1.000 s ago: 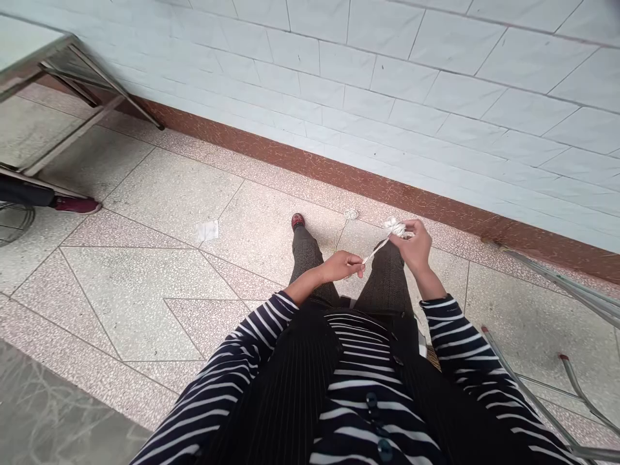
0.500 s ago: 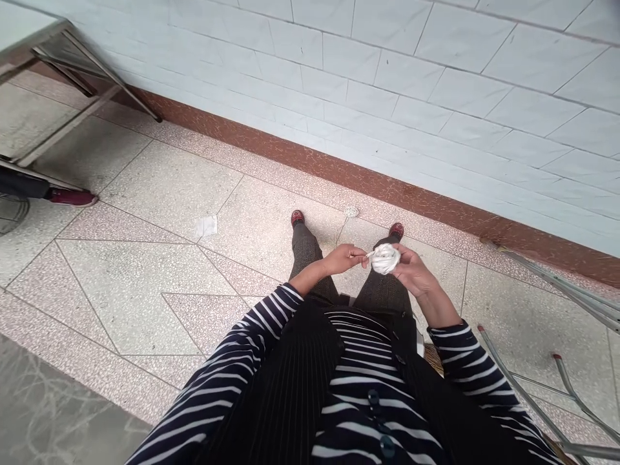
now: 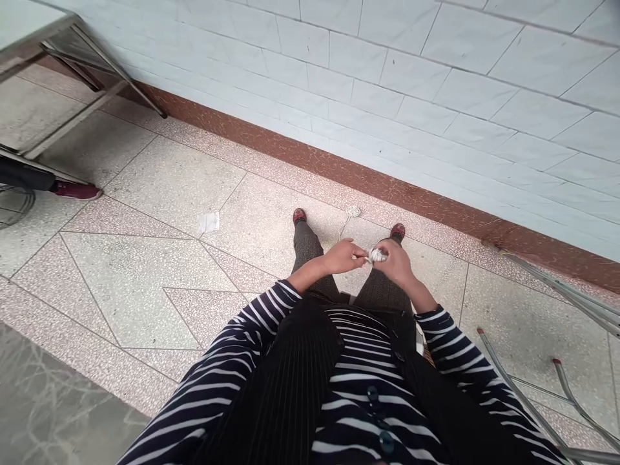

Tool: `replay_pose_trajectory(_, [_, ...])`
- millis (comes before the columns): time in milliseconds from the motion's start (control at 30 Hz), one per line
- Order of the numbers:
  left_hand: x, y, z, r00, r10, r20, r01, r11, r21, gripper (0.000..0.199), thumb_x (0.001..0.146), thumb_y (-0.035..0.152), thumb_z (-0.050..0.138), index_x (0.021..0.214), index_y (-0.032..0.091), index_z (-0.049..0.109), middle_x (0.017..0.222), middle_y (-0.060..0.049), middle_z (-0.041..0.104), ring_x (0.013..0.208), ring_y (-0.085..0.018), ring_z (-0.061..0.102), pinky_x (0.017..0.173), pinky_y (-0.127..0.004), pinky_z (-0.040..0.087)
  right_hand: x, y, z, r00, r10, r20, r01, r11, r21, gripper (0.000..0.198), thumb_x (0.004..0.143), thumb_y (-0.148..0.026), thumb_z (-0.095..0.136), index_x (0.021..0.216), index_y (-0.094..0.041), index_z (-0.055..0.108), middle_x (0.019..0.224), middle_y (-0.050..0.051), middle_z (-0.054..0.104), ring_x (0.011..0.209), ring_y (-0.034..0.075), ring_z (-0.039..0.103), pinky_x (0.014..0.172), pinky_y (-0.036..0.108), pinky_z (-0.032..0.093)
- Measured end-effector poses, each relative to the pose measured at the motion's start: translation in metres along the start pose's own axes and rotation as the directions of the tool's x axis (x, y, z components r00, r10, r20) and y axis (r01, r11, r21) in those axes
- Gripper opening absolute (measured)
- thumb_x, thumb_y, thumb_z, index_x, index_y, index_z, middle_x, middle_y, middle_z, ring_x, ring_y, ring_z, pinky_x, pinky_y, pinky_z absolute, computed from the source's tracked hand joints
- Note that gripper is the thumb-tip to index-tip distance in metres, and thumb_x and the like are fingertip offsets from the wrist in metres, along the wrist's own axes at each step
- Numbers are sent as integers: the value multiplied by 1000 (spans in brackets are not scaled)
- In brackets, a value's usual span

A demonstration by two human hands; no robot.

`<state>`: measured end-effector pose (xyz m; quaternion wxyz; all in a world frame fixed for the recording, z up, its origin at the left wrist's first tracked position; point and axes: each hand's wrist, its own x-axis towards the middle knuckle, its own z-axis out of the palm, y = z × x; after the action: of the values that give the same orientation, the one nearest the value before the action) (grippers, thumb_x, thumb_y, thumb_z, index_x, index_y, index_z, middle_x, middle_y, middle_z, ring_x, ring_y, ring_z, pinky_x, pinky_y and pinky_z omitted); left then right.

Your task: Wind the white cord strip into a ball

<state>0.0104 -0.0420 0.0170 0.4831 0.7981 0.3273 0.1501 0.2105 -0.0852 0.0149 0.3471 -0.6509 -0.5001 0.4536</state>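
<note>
A small wound ball of white yarn (image 3: 378,256) is between my two hands, over my lap. My right hand (image 3: 396,263) is closed over it from above and the right, with the back of the hand covering much of it. To its left, my left hand (image 3: 345,256) pinches the strand close to the ball. A loose heap of white yarn (image 3: 353,211) lies on the floor between my shoes, and a thin strand runs from it toward my left hand.
A flat white scrap (image 3: 208,222) lies on the terrazzo floor to the left. Beyond it, another person's dark red shoe (image 3: 77,190) shows beside a metal-framed table (image 3: 77,116). Metal legs (image 3: 564,381) with red tips stand at right. The tiled wall (image 3: 339,84) rises ahead.
My right hand has turned from holding the ball with the palm showing to wrapping over its top, hiding more of it. My left hand stays almost in place.
</note>
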Motion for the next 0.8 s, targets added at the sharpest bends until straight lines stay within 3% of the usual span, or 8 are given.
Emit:
replay_pose_trajectory(167, [0, -10, -8, 998, 48, -37, -47, 999, 23, 12, 85, 22, 61, 81, 21, 72, 88, -1, 73, 88, -17, 66, 119, -44, 17, -23, 5, -3, 945, 40, 324, -98, 982, 163, 33, 54, -23, 78, 85, -21, 66, 80, -1, 67, 77, 20, 60, 74, 34, 46])
replay_pose_trajectory(400, [1, -13, 11, 998, 58, -30, -59, 998, -35, 21, 95, 30, 52, 96, 18, 70, 102, -2, 73, 100, -16, 65, 118, -41, 21, -46, -12, -20, 912, -21, 410, -153, 910, 385, 55, 57, -27, 86, 108, -28, 64, 97, 1, 69, 84, 19, 61, 74, 31, 48])
replay_pose_trajectory(533, [6, -16, 26, 997, 74, -30, -77, 990, -115, 26, 98, 29, 46, 98, 18, 70, 104, -2, 74, 100, -16, 66, 116, -39, 27, -49, -23, -27, 940, -37, 338, -146, 854, 499, 63, 54, -26, 89, 113, -29, 68, 103, 3, 70, 90, 22, 62, 76, 33, 50])
replay_pose_trajectory(667, [9, -18, 37, 998, 60, -2, -59, 987, -148, 26, 97, 28, 45, 94, 19, 70, 99, 1, 74, 99, -16, 66, 118, -40, 23, -47, -33, -37, 989, -9, 147, -75, 829, 555, 54, 50, -26, 91, 101, -29, 74, 98, 2, 72, 88, 22, 64, 78, 35, 52])
replay_pose_trajectory(800, [9, -25, 39, 999, 9, 31, -6, 993, -121, 26, 96, 27, 46, 90, 19, 70, 96, 2, 74, 96, -15, 66, 120, -43, 18, -46, -47, -53, 999, 18, -48, 10, 856, 517, 50, 49, -20, 90, 96, -27, 76, 94, 0, 73, 85, 21, 64, 78, 35, 53])
